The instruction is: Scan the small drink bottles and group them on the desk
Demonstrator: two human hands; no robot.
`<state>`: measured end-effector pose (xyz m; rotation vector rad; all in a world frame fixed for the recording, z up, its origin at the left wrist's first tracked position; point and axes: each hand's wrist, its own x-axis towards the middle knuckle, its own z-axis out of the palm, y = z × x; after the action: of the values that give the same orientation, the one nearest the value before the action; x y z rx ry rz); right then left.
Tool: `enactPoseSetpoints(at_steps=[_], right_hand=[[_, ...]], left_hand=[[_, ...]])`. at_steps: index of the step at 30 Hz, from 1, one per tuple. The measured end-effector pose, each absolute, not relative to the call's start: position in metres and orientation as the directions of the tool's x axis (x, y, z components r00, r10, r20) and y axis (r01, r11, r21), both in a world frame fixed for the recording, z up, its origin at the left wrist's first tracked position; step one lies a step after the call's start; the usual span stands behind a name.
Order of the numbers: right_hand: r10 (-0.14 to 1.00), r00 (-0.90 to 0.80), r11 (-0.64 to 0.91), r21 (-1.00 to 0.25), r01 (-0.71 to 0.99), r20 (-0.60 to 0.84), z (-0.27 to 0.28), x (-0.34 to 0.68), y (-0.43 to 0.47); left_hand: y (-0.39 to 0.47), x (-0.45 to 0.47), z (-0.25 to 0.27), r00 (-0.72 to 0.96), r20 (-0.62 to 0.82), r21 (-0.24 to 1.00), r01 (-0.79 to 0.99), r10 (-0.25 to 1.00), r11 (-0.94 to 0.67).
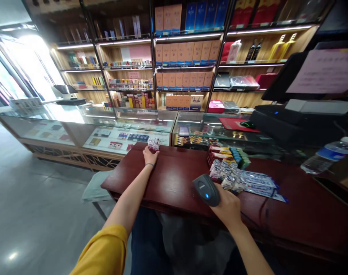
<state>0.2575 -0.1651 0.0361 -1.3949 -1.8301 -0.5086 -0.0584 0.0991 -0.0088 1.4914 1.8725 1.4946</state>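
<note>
In my right hand [227, 206] is a dark barcode scanner [207, 189] with a blue light on top, held above the near edge of the dark red table [174, 183]. My left hand [150, 156] reaches to the table's far left end and has its fingers around a small group of clear-topped little bottles [153, 144]. Similar small bottles [227, 173] stand clustered just beyond the scanner. Behind them lie stacked small packets in red, yellow and green [228, 154]. Flat blue-and-white packages [260, 183] lie to their right.
Glass display counters [128, 126] run behind the table, with shelves of boxes [185, 53] beyond. At right are a dark monitor with a pink paper [323, 72], a water bottle [329, 154] and a phone-like dark slab [336, 191]. A pale stool [98, 187] stands left.
</note>
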Motion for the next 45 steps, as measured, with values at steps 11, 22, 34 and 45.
enactPoseSetpoints(at_steps=[11,22,34,45], right_hand=[[0.652,-0.125,0.338,-0.14,0.93,0.748,0.032,0.259,-0.161],[0.663,-0.116,0.331,-0.151,0.932,0.739,0.038,0.26,-0.169],[0.755,-0.092,0.275,-0.186,0.943,0.65,0.048,0.266,-0.178],[0.841,-0.149,0.287,-0.193,0.938,0.521,0.053,0.271,-0.201]], left_hand=[[0.124,-0.03,0.0,-0.54,0.279,0.738,0.649,0.794,0.182],[0.111,-0.045,-0.003,-0.44,0.325,0.858,0.509,0.837,-0.065],[-0.004,0.013,-0.002,0.147,0.049,0.899,-0.438,0.988,0.02],[-0.026,0.028,0.002,0.174,0.026,0.911,-0.409,0.984,0.048]])
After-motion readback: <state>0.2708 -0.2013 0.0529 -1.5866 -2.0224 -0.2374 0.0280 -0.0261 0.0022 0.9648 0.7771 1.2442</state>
